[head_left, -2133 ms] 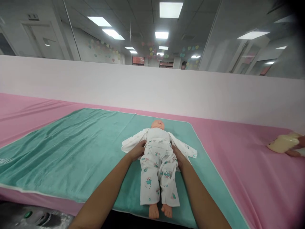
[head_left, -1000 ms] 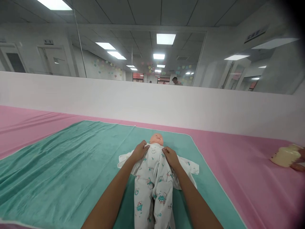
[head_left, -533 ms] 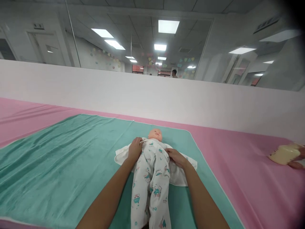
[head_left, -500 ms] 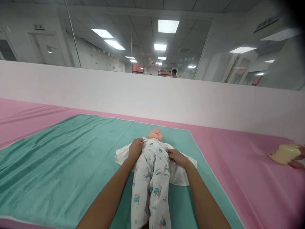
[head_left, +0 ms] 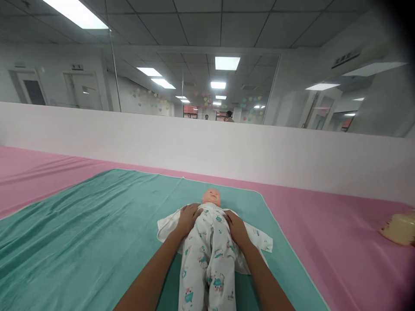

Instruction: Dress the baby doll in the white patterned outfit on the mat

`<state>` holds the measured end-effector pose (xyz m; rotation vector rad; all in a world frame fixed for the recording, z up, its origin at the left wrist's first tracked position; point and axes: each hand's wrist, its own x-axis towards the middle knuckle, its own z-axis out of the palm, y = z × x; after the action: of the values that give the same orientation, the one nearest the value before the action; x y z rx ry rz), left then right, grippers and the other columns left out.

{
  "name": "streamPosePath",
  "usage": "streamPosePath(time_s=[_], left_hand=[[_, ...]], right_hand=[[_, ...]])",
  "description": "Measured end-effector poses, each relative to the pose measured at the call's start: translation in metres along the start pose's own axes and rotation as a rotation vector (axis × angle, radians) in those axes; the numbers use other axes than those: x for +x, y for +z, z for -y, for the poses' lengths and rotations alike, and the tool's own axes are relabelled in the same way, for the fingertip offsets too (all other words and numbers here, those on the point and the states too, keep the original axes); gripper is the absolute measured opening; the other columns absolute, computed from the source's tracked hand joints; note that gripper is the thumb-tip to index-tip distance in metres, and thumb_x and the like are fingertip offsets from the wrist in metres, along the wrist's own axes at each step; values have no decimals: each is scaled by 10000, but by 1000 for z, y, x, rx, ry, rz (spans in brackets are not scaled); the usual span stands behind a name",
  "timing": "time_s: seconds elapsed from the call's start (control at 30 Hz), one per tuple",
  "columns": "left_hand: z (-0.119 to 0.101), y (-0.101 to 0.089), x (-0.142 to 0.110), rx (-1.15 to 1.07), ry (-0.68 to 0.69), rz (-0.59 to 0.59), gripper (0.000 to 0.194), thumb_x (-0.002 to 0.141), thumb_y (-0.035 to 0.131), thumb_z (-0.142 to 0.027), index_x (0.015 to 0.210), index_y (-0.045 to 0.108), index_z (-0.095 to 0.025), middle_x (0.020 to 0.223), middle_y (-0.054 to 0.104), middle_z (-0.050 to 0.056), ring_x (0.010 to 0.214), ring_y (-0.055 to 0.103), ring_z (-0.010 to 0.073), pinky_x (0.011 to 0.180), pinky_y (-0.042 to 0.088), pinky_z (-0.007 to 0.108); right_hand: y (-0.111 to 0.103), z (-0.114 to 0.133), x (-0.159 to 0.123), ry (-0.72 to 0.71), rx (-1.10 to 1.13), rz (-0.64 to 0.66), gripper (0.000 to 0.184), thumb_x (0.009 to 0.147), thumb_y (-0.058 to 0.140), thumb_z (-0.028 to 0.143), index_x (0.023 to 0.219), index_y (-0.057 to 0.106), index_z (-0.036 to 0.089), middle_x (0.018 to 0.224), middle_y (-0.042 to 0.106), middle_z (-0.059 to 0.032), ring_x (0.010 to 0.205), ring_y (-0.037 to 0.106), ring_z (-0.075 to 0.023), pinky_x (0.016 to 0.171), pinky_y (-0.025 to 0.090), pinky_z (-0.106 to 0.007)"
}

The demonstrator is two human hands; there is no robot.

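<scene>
A baby doll (head_left: pixel 211 197) lies on its back with its head away from me. White trousers (head_left: pixel 207 255) with a teal and pink print reach high up its chest. Beneath it spreads a white shirt (head_left: pixel 259 236), its printed sleeve stretched out to the right. My left hand (head_left: pixel 189 219) rests on the left side of the doll's chest, fingers lying flat across the top of the trousers. On the opposite side my right hand (head_left: pixel 236 225) lies against the trousers near the waist, its fingers extended. The doll's arms are hidden.
A teal cloth (head_left: pixel 81 233) with a white edge lies under the doll on a pink sheet (head_left: pixel 337 229). A pale yellow container (head_left: pixel 400 228) is at the far right. Behind runs a low white wall (head_left: pixel 181 144) below a mirror or glass pane (head_left: pixel 155 93).
My view has tilted up. My right hand has gone from bent fingers at the trousers' edge to lying flatter on them. The shirt's right sleeve is now spread further out.
</scene>
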<state>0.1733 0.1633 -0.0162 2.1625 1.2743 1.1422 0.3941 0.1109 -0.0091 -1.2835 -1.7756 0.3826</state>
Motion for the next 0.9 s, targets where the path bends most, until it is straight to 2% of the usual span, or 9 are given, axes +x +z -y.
streamPosePath(time_s=[0.1, 0.23, 0.3, 0.4, 0.53, 0.6, 0.73, 0.8, 0.9], left_hand=[[-3, -4, 4, -171, -61, 7, 375, 857, 371, -413, 1008, 656, -221, 1095, 629, 36, 1079, 502, 210, 984, 290, 342], [-2, -10, 6, -397, -132, 20, 396, 861, 325, -360, 964, 666, -188, 1053, 642, 48, 1007, 545, 208, 917, 366, 327], [1, -9, 5, -321, -152, -41, 367, 851, 345, -346, 878, 669, -177, 1027, 646, 62, 990, 544, 218, 910, 366, 342], [7, -2, 1, -40, -122, -151, 259, 827, 412, -309, 775, 627, -175, 1069, 615, 74, 1031, 504, 233, 935, 327, 373], [12, 3, -6, 126, -87, -164, 213, 837, 364, -198, 925, 557, -183, 1083, 576, 77, 1030, 503, 213, 900, 343, 363], [13, 1, -11, 169, -32, -155, 210, 822, 376, -164, 945, 544, -188, 1085, 564, 82, 1036, 494, 221, 893, 346, 365], [9, -7, -28, 241, 49, -191, 166, 805, 418, -174, 905, 549, -193, 1030, 560, 90, 1010, 476, 240, 871, 342, 360], [6, -10, -38, 208, -58, -175, 149, 823, 425, -247, 889, 547, -191, 909, 576, 76, 889, 506, 228, 788, 357, 336], [4, -11, -48, 47, -234, -54, 204, 837, 415, -330, 796, 545, -179, 710, 568, 47, 695, 510, 189, 662, 342, 292]], right_hand=[[6, -13, 16, 150, -59, -27, 283, 843, 342, 438, 780, 529, 235, 707, 583, -3, 671, 513, -182, 660, 366, -287], [14, -26, 32, 262, -88, -73, 272, 800, 391, 442, 653, 438, 218, 621, 512, 15, 627, 482, -170, 612, 343, -268], [17, -27, 30, 273, -84, -89, 256, 792, 402, 438, 662, 426, 219, 614, 497, 16, 617, 473, -170, 602, 340, -269], [19, -23, 15, 256, -60, -157, 241, 801, 397, 457, 764, 455, 226, 674, 521, 5, 641, 487, -175, 614, 360, -277], [18, -17, -7, 169, -112, -252, 231, 820, 373, 406, 900, 487, 222, 890, 543, -47, 784, 511, -192, 685, 386, -296], [15, -15, -14, 140, -160, -234, 232, 836, 340, 383, 892, 498, 223, 933, 530, -56, 801, 509, -191, 690, 383, -299], [9, -13, -27, 160, -167, -151, 249, 848, 332, 379, 804, 528, 232, 830, 568, -40, 755, 520, -189, 678, 364, -295], [7, -13, -32, 208, -141, -105, 250, 832, 361, 372, 775, 559, 229, 773, 600, -46, 729, 530, -200, 670, 357, -303], [5, -14, -36, 279, -56, -11, 252, 794, 398, 338, 724, 609, 220, 773, 641, -67, 737, 552, -226, 682, 368, -325]])
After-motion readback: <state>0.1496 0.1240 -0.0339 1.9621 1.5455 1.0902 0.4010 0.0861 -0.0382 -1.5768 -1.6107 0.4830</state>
